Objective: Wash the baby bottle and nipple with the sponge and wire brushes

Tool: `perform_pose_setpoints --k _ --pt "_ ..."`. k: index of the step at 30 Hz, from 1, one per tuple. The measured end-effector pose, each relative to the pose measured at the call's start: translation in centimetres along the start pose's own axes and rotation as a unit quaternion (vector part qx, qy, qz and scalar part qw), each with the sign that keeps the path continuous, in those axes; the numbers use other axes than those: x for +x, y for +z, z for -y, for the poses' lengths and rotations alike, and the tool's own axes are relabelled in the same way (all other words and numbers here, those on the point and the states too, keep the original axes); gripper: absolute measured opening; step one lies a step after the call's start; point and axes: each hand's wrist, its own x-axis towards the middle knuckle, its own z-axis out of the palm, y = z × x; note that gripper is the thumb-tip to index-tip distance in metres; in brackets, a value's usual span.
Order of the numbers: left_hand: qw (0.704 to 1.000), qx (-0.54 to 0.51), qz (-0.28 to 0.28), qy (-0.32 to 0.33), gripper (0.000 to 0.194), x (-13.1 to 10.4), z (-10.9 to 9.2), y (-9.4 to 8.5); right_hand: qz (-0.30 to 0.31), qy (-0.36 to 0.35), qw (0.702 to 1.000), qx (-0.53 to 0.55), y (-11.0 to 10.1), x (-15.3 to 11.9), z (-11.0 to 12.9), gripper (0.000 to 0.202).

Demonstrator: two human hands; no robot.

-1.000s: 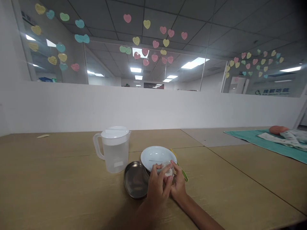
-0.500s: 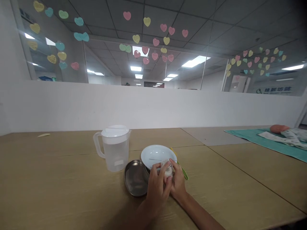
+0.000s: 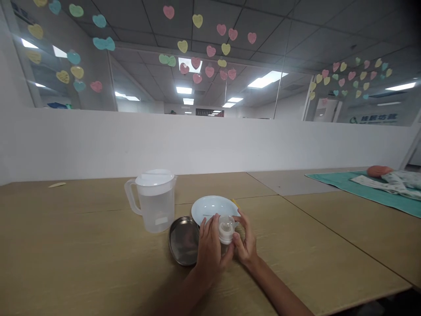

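Between my two hands is a small baby bottle (image 3: 226, 231), its clear dome cap and white collar facing up toward me. My left hand (image 3: 209, 248) presses along its left side with fingers fairly straight and the thumb below. On the right side, my right hand (image 3: 246, 243) curls thumb and fingers around the cap and collar. Whatever lies under the collar is hidden by the hands. Just behind them sits a white bowl (image 3: 210, 202), with part of a thin rod showing inside. A shiny metal dish (image 3: 184, 241) stands close to my left hand.
A lidded clear plastic jug (image 3: 156, 206) stands left of the bowl. The yellow end of a thin tool (image 3: 235, 203) shows behind my right hand. Far right, a teal mat (image 3: 345, 186) bears cloth and an orange-brown rounded thing (image 3: 378, 171). A white wall (image 3: 197, 140) edges the table.
My fingers have shifted around the bottle, so its cap and collar show more fully. The left fingers have straightened along its side. The camera view has shifted slightly.
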Motion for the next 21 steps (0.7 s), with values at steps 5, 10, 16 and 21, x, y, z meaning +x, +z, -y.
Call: perform_pose_setpoints --k 5,10,16,21 --pt "1.000 -0.012 0.022 -0.011 0.081 0.04 0.06 0.35 0.029 0.002 0.999 -0.023 0.18 -0.18 -0.06 0.054" --pt "0.997 -0.070 0.038 -0.024 0.079 -0.17 0.42 0.53 0.053 0.006 0.998 -0.027 0.22 0.12 0.34 0.046" --pt "0.994 -0.092 0.054 0.000 0.082 -0.16 0.50 0.47 0.032 0.031 0.999 0.004 0.19 0.24 0.47 0.042" --pt "0.996 -0.073 0.048 0.006 0.084 0.11 0.48 0.25 0.013 -0.004 0.998 -0.053 0.33 -0.36 0.09 0.045"
